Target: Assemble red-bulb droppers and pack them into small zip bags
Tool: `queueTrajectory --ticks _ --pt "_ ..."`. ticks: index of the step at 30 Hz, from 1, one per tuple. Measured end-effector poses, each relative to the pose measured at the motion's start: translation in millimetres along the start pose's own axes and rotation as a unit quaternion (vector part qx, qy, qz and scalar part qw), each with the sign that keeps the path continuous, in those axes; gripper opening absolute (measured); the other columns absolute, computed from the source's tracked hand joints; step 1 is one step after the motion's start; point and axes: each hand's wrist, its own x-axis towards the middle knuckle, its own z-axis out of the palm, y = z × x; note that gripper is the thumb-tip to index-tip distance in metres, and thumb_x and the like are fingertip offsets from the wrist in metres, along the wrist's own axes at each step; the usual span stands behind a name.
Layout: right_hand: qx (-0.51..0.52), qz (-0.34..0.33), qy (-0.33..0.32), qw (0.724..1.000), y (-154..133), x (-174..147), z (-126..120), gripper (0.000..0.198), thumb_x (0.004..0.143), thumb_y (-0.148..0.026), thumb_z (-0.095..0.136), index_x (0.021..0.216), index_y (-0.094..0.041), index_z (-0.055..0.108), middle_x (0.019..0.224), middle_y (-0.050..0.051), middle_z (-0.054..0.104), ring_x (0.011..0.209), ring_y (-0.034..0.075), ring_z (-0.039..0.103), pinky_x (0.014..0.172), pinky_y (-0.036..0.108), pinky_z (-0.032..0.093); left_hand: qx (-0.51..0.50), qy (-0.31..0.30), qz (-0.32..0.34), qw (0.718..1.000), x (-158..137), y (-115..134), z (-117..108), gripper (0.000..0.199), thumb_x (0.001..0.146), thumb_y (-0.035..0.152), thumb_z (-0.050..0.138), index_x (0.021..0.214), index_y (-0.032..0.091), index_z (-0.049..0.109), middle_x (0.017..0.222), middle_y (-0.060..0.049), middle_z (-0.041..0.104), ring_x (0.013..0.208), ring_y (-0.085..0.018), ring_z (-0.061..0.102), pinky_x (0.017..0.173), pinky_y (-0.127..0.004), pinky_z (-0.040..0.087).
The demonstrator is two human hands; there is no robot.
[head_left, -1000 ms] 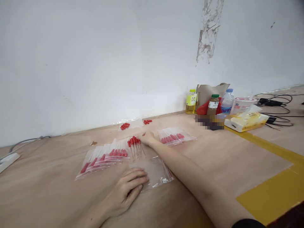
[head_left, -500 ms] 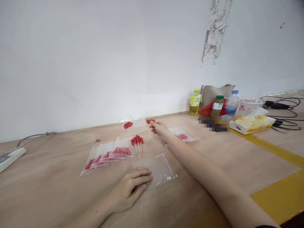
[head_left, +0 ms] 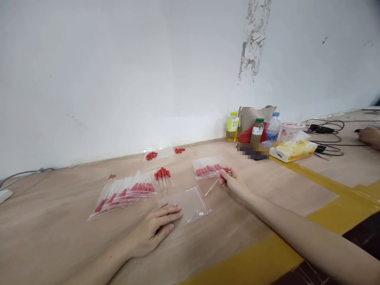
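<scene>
My left hand [head_left: 157, 227] lies flat and open, its fingertips on the edge of a clear zip bag [head_left: 190, 202]. Between the fingers of my right hand [head_left: 233, 184] is a dropper [head_left: 212, 186], its thin glass tube pointing down toward the bag and its red bulb partly covered by the fingers. Just behind that hand, a zip bag of red-bulbed droppers [head_left: 204, 169] rests on the table. Several loose droppers [head_left: 163, 174] lie side by side beyond the clear bag. Left of them, overlapping filled zip bags [head_left: 124, 194] are fanned out.
Near the wall lie a bag with red bulbs [head_left: 151, 156] and a small red pile [head_left: 179, 151]. Bottles [head_left: 232, 128], a tissue pack [head_left: 293, 151], a tub [head_left: 289, 130] and black cables [head_left: 323, 128] stand or lie at right. Another person's hand [head_left: 369, 136] shows at the far right.
My right hand has come away from the small red pile, moving right and nearer with the dropper. My left hand stays on the clear bag. The view has turned somewhat right.
</scene>
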Motion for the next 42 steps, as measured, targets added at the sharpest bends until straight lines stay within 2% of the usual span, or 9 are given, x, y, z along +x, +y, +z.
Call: queueTrajectory --ticks 7,11,15,19,22,26,31,37,42 --pt "0.019 0.05 -0.04 0.998 2 -8 7 0.029 0.069 -0.041 0.058 0.079 -0.02 0.041 0.062 -0.004 0.053 0.043 0.006 0.045 0.039 0.019 0.034 0.014 -0.01 -0.006 1.0 1 1 -1 0.038 0.088 0.021 0.038 0.125 0.029 0.042 0.128 -0.001 0.046 0.12 -0.019 0.039 0.103 -0.043 0.028" --pt "0.063 0.11 -0.048 0.991 -1 -13 7 0.023 0.071 -0.034 0.059 0.077 -0.021 0.041 0.064 -0.002 0.056 0.048 0.008 0.051 0.043 0.021 0.04 0.015 -0.006 -0.005 1.0 1 3 -1 0.037 0.089 0.021 0.038 0.125 0.029 0.043 0.127 -0.001 0.047 0.118 -0.019 0.041 0.102 -0.043 0.029" --pt "0.056 0.164 -0.152 0.973 -8 -18 2 0.024 0.066 -0.034 0.065 0.073 -0.019 0.047 0.067 0.0 0.06 0.054 0.01 0.056 0.053 0.024 0.046 0.015 0.01 -0.013 1.0 -1 3 -1 0.04 0.088 0.022 0.04 0.127 0.029 0.04 0.13 -0.002 0.044 0.119 -0.02 0.041 0.101 -0.043 0.03" --pt "-0.107 0.076 -0.303 0.944 -14 -20 -3 0.026 0.061 -0.035 0.069 0.076 -0.016 0.059 0.062 -0.001 0.06 0.052 0.008 0.052 0.051 0.022 0.042 0.025 0.006 -0.026 0.999 -2 1 0 0.043 0.088 0.024 0.04 0.13 0.03 0.033 0.134 -0.001 0.039 0.121 -0.02 0.037 0.101 -0.043 0.029" --pt "-0.154 0.019 -0.361 0.919 -14 -21 -1 0.029 0.059 -0.033 0.07 0.079 -0.015 0.062 0.072 0.002 0.064 0.062 0.011 0.056 0.057 0.024 0.044 0.026 -0.005 -0.019 0.999 -1 1 0 0.043 0.089 0.023 0.038 0.13 0.03 0.033 0.134 0.0 0.038 0.122 -0.019 0.036 0.103 -0.042 0.027" --pt "-0.143 0.008 -0.364 0.92 -13 -24 6 0.028 0.06 -0.031 0.069 0.081 -0.014 0.06 0.075 0.003 0.064 0.065 0.012 0.057 0.061 0.026 0.045 0.029 -0.015 -0.012 0.999 2 2 0 0.042 0.089 0.022 0.037 0.13 0.03 0.033 0.133 0.0 0.04 0.121 -0.018 0.037 0.103 -0.042 0.026" --pt "-0.116 -0.05 -0.391 0.912 -17 -26 12 0.021 0.064 -0.031 0.067 0.075 -0.014 0.059 0.082 0.003 0.06 0.072 0.011 0.056 0.064 0.025 0.045 0.031 -0.024 -0.011 0.999 3 4 -1 0.043 0.089 0.022 0.036 0.131 0.031 0.031 0.133 0.001 0.04 0.122 -0.018 0.036 0.103 -0.041 0.027" --pt "-0.036 0.085 -0.462 0.882 -13 -27 16 0.03 0.066 -0.038 0.064 0.079 -0.016 0.049 0.063 -0.004 0.057 0.053 0.008 0.056 0.052 0.022 0.044 0.03 -0.029 -0.004 0.999 3 4 -1 0.044 0.09 0.022 0.036 0.132 0.031 0.029 0.133 0.002 0.039 0.123 -0.018 0.035 0.104 -0.041 0.026" --pt "-0.047 0.099 -0.421 0.901 -6 -25 21 0.032 0.057 -0.034 0.072 0.072 -0.012 0.055 0.062 -0.001 0.061 0.052 0.007 0.056 0.053 0.021 0.045 0.031 -0.016 -0.009 0.999 0 2 1 0.043 0.09 0.024 0.037 0.132 0.029 0.029 0.133 0.001 0.041 0.122 -0.019 0.036 0.104 -0.041 0.026"
